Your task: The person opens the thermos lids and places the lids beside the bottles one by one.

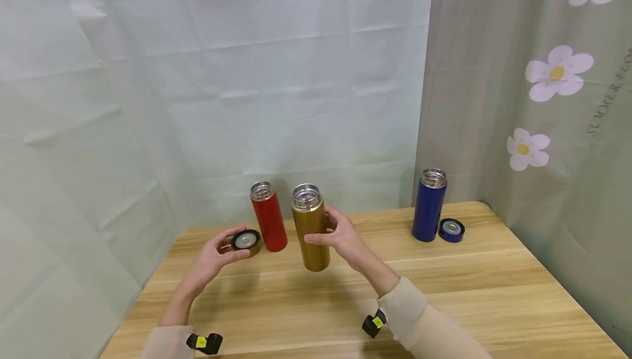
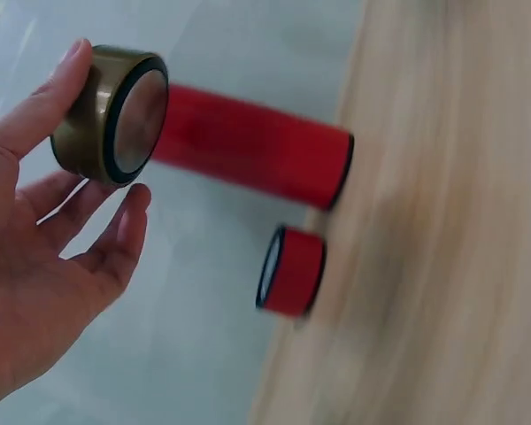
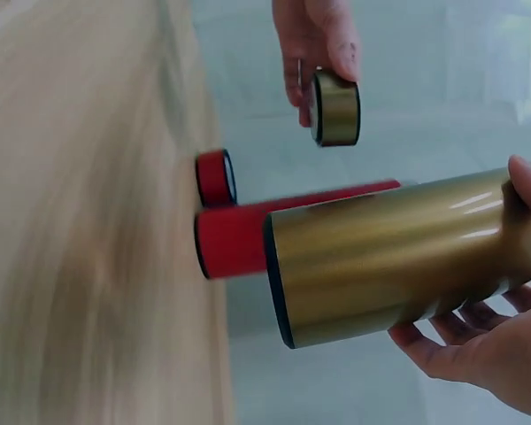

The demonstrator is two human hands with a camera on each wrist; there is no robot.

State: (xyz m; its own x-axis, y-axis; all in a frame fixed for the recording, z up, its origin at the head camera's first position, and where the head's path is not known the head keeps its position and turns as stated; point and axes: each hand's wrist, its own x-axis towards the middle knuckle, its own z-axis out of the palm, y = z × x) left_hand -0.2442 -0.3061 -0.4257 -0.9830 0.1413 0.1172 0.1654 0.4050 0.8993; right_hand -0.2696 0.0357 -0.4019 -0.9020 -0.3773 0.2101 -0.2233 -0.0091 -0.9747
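Observation:
My left hand (image 1: 209, 260) pinches a gold lid (image 2: 93, 124) between thumb and fingers, its pale inner face turned up in the head view. With my right hand (image 1: 345, 241) I grip an uncapped gold thermos bottle (image 1: 312, 238) around its side. In the right wrist view the gold bottle's black-edged base hangs above the table, and the lid is apart from it. Behind them stands an uncapped red thermos bottle (image 1: 271, 222). A red lid (image 2: 292, 271) lies beside its base, hidden behind my left hand and the gold lid in the head view.
An uncapped blue thermos bottle (image 1: 429, 205) stands on the wooden table (image 1: 474, 293) at the right, with a blue lid (image 1: 451, 236) lying inner side up next to it. Pale curtains (image 1: 296, 73) hang close behind and along both sides of the table.

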